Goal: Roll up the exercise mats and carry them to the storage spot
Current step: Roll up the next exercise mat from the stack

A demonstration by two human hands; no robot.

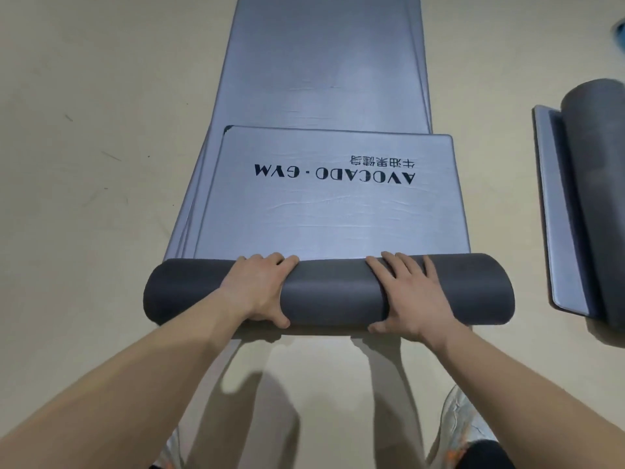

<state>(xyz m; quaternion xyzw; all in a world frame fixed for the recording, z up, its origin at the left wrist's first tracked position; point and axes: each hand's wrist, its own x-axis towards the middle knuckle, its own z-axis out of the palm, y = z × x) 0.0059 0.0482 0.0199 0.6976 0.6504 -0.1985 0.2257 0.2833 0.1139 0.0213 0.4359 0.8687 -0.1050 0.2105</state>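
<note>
A grey-blue exercise mat (331, 211) printed "AVOCADO · GYM" lies on the floor, its near end wound into a thick dark grey roll (329, 289). My left hand (258, 289) grips the roll left of centre, fingers over the top and thumb on the near side. My right hand (404, 294) grips it right of centre the same way. Under this mat more mats (324, 62) lie flat in a stack and stretch away from me.
A second rolled dark mat (595, 198) with a short flat tail (558, 214) lies at the right edge. The beige floor (94, 164) spreads to the left. My shoes (463, 421) show at the bottom. A blue object (619, 32) peeks in at the top right.
</note>
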